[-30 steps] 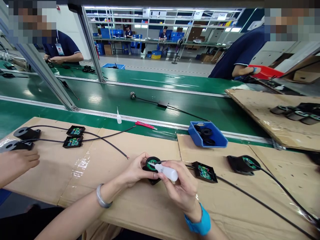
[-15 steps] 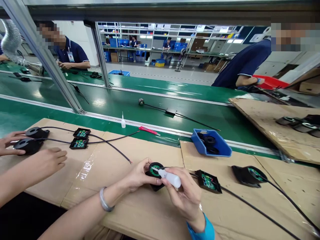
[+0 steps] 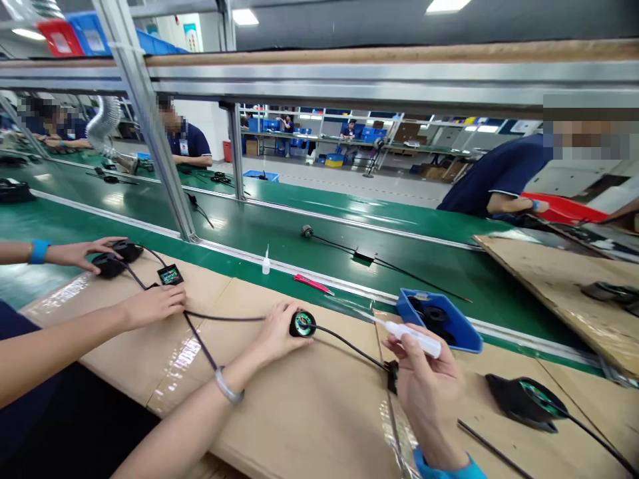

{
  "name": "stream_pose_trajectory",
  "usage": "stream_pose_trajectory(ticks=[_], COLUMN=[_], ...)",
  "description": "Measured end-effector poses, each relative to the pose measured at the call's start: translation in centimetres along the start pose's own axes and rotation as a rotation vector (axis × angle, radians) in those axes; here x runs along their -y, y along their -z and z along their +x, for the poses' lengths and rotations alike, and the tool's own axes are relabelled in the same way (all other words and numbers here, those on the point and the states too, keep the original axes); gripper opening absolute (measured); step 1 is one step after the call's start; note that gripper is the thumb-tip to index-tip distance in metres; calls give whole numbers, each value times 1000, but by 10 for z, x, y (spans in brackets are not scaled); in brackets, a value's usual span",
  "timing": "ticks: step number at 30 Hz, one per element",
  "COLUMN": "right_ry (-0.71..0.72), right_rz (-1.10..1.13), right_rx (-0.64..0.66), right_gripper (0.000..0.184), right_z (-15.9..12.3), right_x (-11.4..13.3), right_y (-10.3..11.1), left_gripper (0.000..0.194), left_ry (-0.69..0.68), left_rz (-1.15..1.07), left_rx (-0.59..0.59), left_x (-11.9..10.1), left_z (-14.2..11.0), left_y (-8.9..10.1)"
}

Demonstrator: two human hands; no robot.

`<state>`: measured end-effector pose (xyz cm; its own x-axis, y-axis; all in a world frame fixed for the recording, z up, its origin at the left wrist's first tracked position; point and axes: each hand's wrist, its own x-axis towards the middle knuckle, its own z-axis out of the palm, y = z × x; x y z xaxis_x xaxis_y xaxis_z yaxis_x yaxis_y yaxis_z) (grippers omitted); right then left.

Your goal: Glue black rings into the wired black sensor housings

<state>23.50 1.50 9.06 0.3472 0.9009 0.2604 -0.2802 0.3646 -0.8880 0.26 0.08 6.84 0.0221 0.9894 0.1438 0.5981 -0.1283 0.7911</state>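
My left hand [image 3: 282, 330] is closed around the side of a round black housing [image 3: 294, 330] on the cardboard. A green ring-shaped circuit board [image 3: 303, 324] shows in its open face. A black cable [image 3: 344, 344] leads from it to a small black box [image 3: 392, 377], partly hidden behind my right hand [image 3: 429, 386]. That hand grips a white needle-tip squeeze bottle [image 3: 417, 339], held apart from the housing with its thin tip pointing up and left. To the right lies another black housing [image 3: 526, 402] with a green board and a cable.
A co-worker's hands [image 3: 154, 307] touch black housings [image 3: 110, 264] and a box with a circuit board [image 3: 170, 274] at left. Behind the cardboard stand a second needle bottle [image 3: 266, 265], a red cutter [image 3: 312, 284] and a blue bin [image 3: 469, 338] of black parts.
My right hand has drawn the bottle away from the housing, to the right. My left hand still holds the housing. The view has tilted up, and the co-worker's hand has moved onto the boxes.
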Motion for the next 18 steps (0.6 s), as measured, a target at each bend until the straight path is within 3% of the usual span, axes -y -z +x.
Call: stream_pose_trajectory(ticks=[5, 9, 14, 18], right_ry=[-176, -243, -37, 90], right_rz=[54, -71, -354, -444], right_rx=[2, 7, 92, 237], right_gripper=[49, 58, 60, 39], right_z=[25, 50, 92, 109], right_x=[-2, -18, -55, -74], right_y=[-7, 0, 9, 4], left_gripper=[41, 44, 39, 39], left_ry=[83, 72, 35, 4], left_rz=[259, 394, 452, 453], left_rx=[-82, -50, -27, -28], left_x=[6, 4, 9, 12], left_z=[7, 7, 4, -1], left_y=[16, 20, 17, 17])
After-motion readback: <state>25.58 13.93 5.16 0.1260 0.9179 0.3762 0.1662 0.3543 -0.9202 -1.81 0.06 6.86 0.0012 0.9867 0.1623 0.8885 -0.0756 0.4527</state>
